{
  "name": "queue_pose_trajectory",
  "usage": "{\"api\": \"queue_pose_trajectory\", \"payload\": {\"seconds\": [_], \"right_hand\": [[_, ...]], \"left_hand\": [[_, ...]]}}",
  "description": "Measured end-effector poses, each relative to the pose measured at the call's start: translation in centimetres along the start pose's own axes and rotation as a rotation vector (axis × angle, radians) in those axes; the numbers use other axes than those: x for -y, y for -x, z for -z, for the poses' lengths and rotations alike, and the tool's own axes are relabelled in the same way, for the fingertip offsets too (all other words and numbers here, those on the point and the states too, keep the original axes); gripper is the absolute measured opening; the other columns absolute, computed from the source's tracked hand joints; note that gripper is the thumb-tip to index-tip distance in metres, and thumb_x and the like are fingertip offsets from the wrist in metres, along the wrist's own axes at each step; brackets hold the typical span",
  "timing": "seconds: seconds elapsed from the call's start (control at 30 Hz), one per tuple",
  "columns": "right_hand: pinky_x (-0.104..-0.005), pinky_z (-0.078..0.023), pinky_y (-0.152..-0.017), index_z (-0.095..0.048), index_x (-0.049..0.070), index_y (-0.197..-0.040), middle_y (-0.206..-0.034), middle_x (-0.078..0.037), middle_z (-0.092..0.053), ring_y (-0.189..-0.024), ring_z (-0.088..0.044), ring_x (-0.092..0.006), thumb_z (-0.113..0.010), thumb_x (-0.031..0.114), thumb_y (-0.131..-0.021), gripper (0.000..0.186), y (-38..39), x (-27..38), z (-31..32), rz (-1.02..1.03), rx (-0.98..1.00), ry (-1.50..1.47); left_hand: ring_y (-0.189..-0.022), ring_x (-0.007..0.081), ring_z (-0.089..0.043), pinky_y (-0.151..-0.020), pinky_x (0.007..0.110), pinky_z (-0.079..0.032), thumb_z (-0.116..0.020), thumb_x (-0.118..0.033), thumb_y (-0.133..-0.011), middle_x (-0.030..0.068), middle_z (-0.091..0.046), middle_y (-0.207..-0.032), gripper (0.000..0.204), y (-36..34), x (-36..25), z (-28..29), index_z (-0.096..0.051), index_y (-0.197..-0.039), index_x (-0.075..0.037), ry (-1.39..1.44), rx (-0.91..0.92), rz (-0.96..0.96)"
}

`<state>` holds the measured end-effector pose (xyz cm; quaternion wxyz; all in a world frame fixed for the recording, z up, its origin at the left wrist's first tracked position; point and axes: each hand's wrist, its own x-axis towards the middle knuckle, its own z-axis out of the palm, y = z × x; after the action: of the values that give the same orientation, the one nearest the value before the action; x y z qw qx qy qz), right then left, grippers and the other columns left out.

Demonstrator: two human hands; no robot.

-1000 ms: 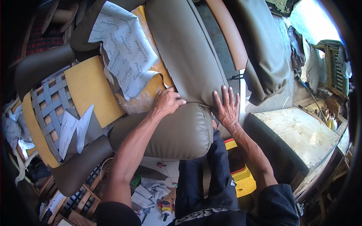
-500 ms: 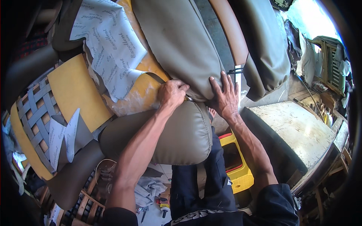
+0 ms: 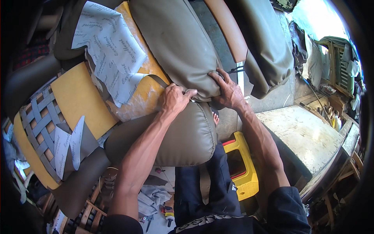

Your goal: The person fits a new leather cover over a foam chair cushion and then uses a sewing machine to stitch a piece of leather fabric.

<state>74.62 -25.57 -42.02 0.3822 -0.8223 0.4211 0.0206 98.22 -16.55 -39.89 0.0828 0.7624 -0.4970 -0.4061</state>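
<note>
A brown leatherette-covered cushion lies in front of me, its near end puckered between my hands. My left hand is closed in a pinch on the cover's gathered edge at the near left corner. At the near right corner my right hand grips the cushion, fingers bent over the top and the thumb side tucked beneath, partly hidden. Just below my left hand is a rounded, padded brown armrest with a stitched seam. Yellow foam shows to the left, partly under loose leatherette turned to its white printed backing.
A curved tan armrest and another brown cushion lie beyond my right hand. A yellow stool stands beside my legs, near a worn pale-topped box. Woven grey webbing and a foam sheet are at left.
My right hand has gone from lying spread and flat on the cushion's corner to curling around it. The cover bunches more between my hands. The view has shifted slightly.
</note>
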Motion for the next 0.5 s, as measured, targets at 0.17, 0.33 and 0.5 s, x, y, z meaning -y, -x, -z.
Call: {"api": "queue_pose_trajectory", "payload": {"seconds": [0.17,0.33,0.5], "right_hand": [[-0.0516,-0.054,-0.1,-0.043,0.031,-0.151,-0.158,-0.015,-0.038,-0.128,-0.057,-0.0435,-0.083,0.018,-0.068,0.093,-0.5,0.3,-0.1,0.022,0.032,-0.049],[-0.0515,-0.055,-0.1,-0.042,0.034,-0.151,-0.157,-0.013,-0.038,-0.13,-0.056,-0.0414,-0.081,0.014,-0.069,0.093,0.1,0.5,0.0,0.004,0.045,-0.048],[-0.0506,-0.056,-0.099,-0.041,0.036,-0.152,-0.158,-0.012,-0.038,-0.132,-0.056,-0.0402,-0.079,0.011,-0.067,0.098,0.1,-0.1,0.0,0.015,0.012,-0.05]], "left_hand": [[-0.095,0.0474,-0.069,-0.091,0.051,-0.053,-0.064,-0.073,-0.085,0.0332,-0.071,-0.093,0.079,-1.4,0.8,-0.2,-0.077,-0.092,0.006,-0.097,0.08,0.103],[-0.119,0.0413,-0.064,-0.109,0.042,-0.047,-0.09,-0.052,-0.067,0.0327,-0.067,-0.122,0.09,-0.5,0.6,-0.7,-0.065,-0.127,0.01,-0.121,0.047,-0.069],[-0.118,0.0422,-0.065,-0.105,0.044,-0.05,-0.091,-0.052,-0.066,0.0342,-0.066,-0.124,0.086,-1.5,-1.1,-0.4,-0.068,-0.118,0.013,-0.254,0.309,0.198]]}}
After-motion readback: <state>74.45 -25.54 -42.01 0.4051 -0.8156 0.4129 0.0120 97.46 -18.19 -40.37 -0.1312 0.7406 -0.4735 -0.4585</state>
